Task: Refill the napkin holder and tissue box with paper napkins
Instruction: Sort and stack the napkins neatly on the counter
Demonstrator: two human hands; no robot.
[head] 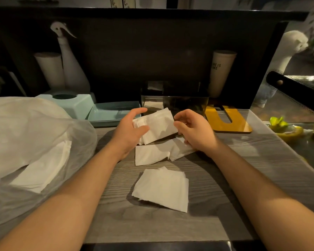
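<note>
My left hand (130, 128) grips a folded stack of white napkins (159, 124) just above the wooden counter, thumb over its near face and fingers behind its left end. My right hand (194, 130) holds the stack's right edge with curled fingers. Right behind the stack stands the shiny metal napkin holder (174, 102). Two flat napkin piles (152, 154) lie under my hands, and another loose pile (163, 189) lies nearer to me. The pale blue tissue box top (69, 101) with a round opening sits at the left, its tray-like base (114, 113) beside it.
A big translucent plastic bag (34, 142) with more napkins fills the left side. At the back stand a spray bottle (71, 64), a paper roll (50, 69) and a beige cup (220, 73). A yellow board (227, 120) lies right of the holder. Lime pieces (286, 127) lie far right.
</note>
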